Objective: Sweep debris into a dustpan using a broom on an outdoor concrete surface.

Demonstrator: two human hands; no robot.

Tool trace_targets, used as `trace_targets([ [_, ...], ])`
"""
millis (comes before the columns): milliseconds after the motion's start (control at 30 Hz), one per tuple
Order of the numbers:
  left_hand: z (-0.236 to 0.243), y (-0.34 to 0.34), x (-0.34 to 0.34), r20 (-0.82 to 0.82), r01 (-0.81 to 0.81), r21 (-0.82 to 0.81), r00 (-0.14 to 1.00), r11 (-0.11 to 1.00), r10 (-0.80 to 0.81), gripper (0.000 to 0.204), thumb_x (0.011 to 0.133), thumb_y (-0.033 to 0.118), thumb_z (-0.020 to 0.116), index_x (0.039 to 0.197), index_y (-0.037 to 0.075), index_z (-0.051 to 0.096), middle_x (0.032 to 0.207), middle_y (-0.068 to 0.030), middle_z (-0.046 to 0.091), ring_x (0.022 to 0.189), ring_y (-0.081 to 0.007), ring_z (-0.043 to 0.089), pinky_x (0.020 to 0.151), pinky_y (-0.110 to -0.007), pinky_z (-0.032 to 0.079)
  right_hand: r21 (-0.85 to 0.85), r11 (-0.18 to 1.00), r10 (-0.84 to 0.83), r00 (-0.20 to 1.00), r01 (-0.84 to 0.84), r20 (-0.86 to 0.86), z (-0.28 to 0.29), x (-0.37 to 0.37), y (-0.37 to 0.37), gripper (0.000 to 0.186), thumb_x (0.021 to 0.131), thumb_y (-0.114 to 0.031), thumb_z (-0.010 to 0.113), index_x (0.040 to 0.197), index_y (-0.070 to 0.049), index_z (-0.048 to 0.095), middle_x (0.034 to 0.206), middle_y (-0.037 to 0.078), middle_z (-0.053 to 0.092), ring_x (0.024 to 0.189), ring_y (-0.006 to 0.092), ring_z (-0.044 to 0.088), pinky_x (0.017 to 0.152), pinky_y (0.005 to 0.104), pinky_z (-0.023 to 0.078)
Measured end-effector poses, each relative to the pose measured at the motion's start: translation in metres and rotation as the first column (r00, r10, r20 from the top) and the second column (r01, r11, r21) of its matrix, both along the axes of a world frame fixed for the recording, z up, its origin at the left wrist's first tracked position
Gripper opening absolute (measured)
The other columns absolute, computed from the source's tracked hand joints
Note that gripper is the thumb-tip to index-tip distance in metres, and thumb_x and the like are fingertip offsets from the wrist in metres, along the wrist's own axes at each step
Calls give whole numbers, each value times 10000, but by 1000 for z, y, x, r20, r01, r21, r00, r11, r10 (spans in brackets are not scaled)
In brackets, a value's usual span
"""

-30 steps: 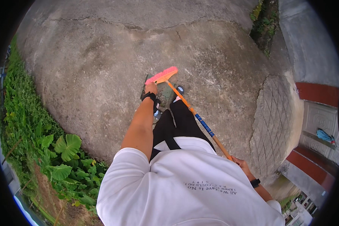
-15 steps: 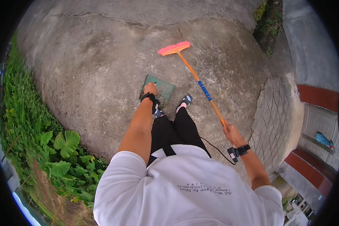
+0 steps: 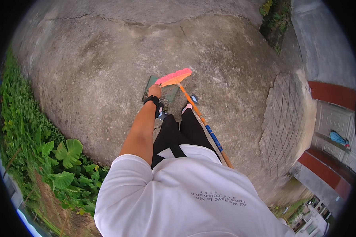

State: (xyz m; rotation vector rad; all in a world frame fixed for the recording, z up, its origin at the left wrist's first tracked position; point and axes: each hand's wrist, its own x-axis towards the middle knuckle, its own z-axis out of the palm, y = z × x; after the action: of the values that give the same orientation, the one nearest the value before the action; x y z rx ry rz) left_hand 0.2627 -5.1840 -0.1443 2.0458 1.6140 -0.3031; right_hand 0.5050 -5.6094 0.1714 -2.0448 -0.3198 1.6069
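My left hand [image 3: 154, 91] is closed in a fist at a green dustpan [image 3: 171, 90], its grip mostly hidden under the fingers. Dark loose debris [image 3: 165, 98] lies in the pan, close to my feet. A broom [image 3: 173, 78] with pink bristles and an orange head is just beyond my left fist, its head overlapping the far part of the pan. Whether the two touch cannot be told. The orange pole with a blue band runs back past my right foot to my right side. My right hand is out of sight behind my white shirt.
Cracked concrete ground [image 3: 106, 71] spreads around me. Leafy green plants [image 3: 69, 154] border it on the left. At the right are a scored concrete ramp [image 3: 283, 122] and a pale door [image 3: 334, 122] with a blue cloth [image 3: 338, 137] on it. My shoe [image 3: 194, 98] stands beside the broom pole.
The broom head has come back toward me, from the ground farther out to over the dustpan. My right hand has drawn back out of view. My left hand stays at the dustpan.
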Motion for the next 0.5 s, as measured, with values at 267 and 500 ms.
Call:
trace_targets([
  [267,-8,3,5,12,-134,-52,991,990,135,243,793,202,427,816,-14,534,829,-205,534,764,-337,518,627,-400,435,-16,908,383,812,-419,440,-76,27,29,367,764,-75,482,1108,17,390,553,6,431,447,69,360,408,224,352],
  [500,-18,1,2,108,-194,34,976,980,190,231,776,235,435,766,37,554,812,-175,539,759,-321,520,658,-389,427,-81,901,434,876,-426,211,-30,15,-19,429,736,-72,530,1126,13,373,719,63,556,616,66,468,563,212,407],
])
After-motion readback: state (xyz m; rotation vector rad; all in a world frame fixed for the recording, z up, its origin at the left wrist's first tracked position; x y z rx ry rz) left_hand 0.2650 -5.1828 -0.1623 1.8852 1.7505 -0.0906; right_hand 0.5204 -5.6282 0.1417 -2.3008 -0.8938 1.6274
